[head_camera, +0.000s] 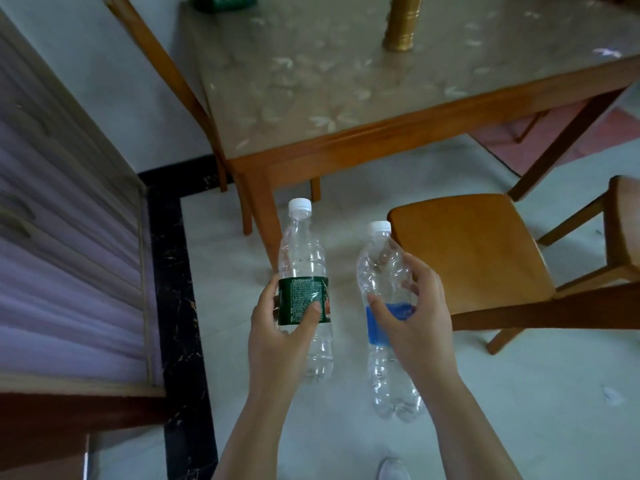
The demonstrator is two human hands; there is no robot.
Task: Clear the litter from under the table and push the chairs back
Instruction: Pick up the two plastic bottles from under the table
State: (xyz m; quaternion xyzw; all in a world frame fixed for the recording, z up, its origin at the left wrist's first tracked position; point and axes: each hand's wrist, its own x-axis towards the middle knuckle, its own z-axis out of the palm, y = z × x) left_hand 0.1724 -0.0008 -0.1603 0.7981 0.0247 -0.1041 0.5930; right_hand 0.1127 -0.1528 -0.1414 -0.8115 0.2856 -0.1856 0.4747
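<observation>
My left hand (280, 336) grips a clear, empty plastic bottle with a green label (303, 251) and a white cap, held upright above the floor. My right hand (420, 320) grips a second clear bottle with a blue label (379, 265), also capped and upright. Both bottles hang in front of the wooden table's (346, 136) near corner. A wooden chair (471, 251) stands pulled out from the table, just right of my right hand, its seat facing me.
A second chair (166, 67) leans against the table's left side. A gold cylinder (403, 22) and a green object (225, 0) rest on the tabletop. A wooden cabinet (69, 237) stands at left. A small white scrap (611, 394) lies on the floor at right.
</observation>
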